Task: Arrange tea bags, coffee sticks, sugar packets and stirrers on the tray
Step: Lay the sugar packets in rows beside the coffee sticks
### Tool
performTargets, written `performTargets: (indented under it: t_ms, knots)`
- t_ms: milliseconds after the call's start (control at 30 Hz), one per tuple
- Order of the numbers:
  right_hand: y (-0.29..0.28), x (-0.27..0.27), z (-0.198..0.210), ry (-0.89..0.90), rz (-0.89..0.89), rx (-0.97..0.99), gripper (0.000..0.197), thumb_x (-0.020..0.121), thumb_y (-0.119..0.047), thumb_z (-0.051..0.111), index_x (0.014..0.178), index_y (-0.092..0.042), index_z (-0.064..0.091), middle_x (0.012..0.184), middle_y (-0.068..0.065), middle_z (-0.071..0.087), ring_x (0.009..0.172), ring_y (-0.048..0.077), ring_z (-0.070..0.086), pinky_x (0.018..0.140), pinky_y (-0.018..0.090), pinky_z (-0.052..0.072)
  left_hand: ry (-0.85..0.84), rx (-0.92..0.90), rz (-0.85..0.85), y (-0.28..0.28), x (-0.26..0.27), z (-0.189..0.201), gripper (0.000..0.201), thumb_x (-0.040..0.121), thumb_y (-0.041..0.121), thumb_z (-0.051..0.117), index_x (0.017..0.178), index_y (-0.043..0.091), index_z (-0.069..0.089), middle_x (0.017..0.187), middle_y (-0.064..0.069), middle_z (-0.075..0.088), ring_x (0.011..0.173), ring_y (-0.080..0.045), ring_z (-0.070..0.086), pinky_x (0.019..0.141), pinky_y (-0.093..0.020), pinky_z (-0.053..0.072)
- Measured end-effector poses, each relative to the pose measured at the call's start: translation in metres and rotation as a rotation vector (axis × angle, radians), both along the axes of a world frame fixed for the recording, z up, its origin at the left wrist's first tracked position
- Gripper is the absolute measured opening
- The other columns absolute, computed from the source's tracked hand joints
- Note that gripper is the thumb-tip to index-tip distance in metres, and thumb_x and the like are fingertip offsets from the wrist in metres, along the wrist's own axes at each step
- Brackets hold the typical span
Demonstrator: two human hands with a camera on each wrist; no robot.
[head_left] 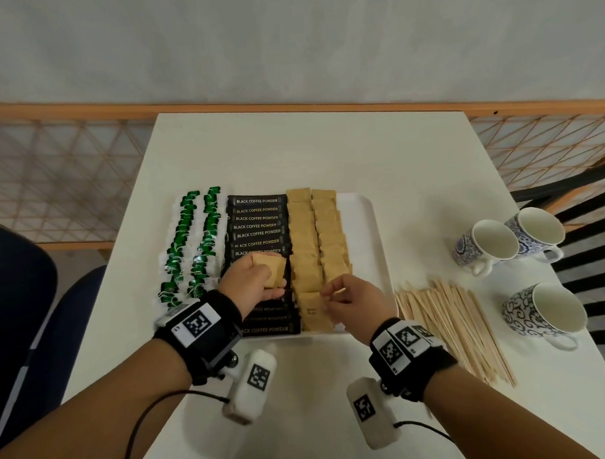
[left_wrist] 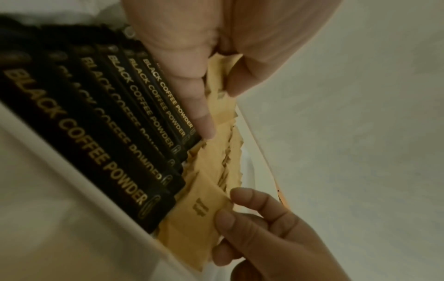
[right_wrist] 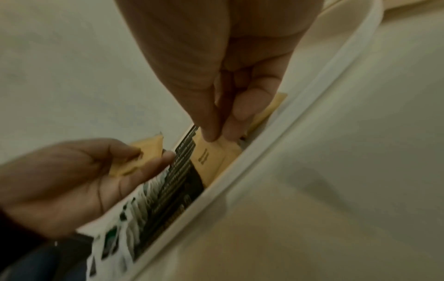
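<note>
Hands (head_left: 251,282) hold sugar packets (head_left: 270,271) over "BLACK COFFEE POWDER" sticks (head_left: 258,217)

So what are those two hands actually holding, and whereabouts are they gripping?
The left hand holds spare brown sugar packets by their near edge. The right hand pinches the right edge of a sugar packet lying on the tray.

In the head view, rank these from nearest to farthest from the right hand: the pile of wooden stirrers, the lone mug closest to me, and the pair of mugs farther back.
From the right hand:
1. Wooden stirrers, on the table just to its right.
2. Lone mug, beyond the stirrers at the table's right edge.
3. Pair of mugs, farther back on the right.
</note>
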State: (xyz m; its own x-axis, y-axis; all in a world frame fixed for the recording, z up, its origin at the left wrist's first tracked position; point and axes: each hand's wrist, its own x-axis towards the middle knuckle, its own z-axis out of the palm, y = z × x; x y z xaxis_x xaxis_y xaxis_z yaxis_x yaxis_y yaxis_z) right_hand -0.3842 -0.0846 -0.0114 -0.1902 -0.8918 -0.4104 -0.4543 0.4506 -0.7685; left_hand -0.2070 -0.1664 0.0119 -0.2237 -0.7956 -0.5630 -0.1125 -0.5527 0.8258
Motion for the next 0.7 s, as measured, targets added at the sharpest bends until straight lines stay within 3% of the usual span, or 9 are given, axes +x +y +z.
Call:
performTargets:
  t_ms: [67,167,300,400,467,600,700]
  knots:
    - [-0.001,0.003,0.0,0.057,0.039,-0.022,0.013,0.085,-0.019,0.061,0.084,-0.031,0.06,0.075,0.0,0.069,0.072,0.013,0.065,0.057,0.016,0.046,0.003,0.007,-0.009,0.001,0.002,0.0,0.036,0.092,-0.009,0.035,0.096,0.016,0.06,0.109,-0.014,0.059,0.097,-0.026,0.062,0.079,-0.029,0.057]
    - [-0.004,0.004,-0.002,0.105,0.078,-0.048,0.013,0.085,-0.021,0.062,0.083,-0.033,0.058,0.067,-0.007,0.06,0.068,0.011,0.058,0.063,0.023,0.049,0.01,0.021,-0.017,0.002,0.005,-0.003,0.037,0.088,-0.014,0.042,0.1,0.016,0.061,0.116,-0.015,0.058,0.102,-0.028,0.062,0.072,-0.026,0.059]
    - [-0.007,0.003,-0.001,0.18,0.147,-0.058,0.009,0.086,-0.024,0.062,0.088,-0.031,0.056,0.071,-0.011,0.059,0.072,0.009,0.058,0.068,0.024,0.05,0.03,0.036,-0.024,0.006,0.003,-0.002,0.037,0.086,-0.012,0.055,0.116,0.01,0.056,0.108,-0.014,0.063,0.09,-0.023,0.064,0.064,-0.024,0.059]
    - [-0.005,0.0,0.002,0.203,0.139,-0.077,0.007,0.087,-0.027,0.061,0.089,-0.03,0.056,0.071,-0.008,0.062,0.07,0.01,0.058,0.065,0.023,0.049,0.021,0.045,-0.029,0.007,0.0,-0.001,0.035,0.09,-0.009,0.052,0.117,0.013,0.055,0.1,-0.012,0.065,0.083,-0.02,0.064,0.062,-0.023,0.059]
    - [-0.003,-0.003,0.005,0.203,0.094,-0.125,0.004,0.089,-0.028,0.06,0.092,-0.03,0.058,0.068,-0.006,0.062,0.064,0.01,0.057,0.063,0.026,0.05,-0.01,0.045,-0.051,0.007,-0.003,-0.002,0.034,0.092,-0.007,0.049,0.119,0.012,0.056,0.104,-0.015,0.065,0.085,-0.021,0.064,0.062,-0.023,0.059]
    - [0.001,-0.006,0.012,0.178,0.106,-0.268,0.02,0.092,-0.024,0.056,0.107,-0.035,0.061,0.089,-0.014,0.059,0.074,0.002,0.057,0.069,0.019,0.05,-0.017,0.026,-0.088,0.008,-0.009,-0.001,0.034,0.093,-0.005,0.047,0.118,0.016,0.059,0.107,-0.019,0.062,0.079,-0.021,0.061,0.056,-0.022,0.057]
    - [0.004,-0.008,0.02,0.065,0.049,-0.246,0.022,0.095,-0.025,0.05,0.11,-0.033,0.065,0.093,-0.018,0.063,0.083,0.0,0.06,0.074,0.017,0.049,0.001,-0.022,-0.154,0.009,-0.014,0.0,0.03,0.091,-0.003,0.055,0.11,0.019,0.064,0.099,-0.014,0.063,0.08,-0.021,0.062,0.06,-0.023,0.058]
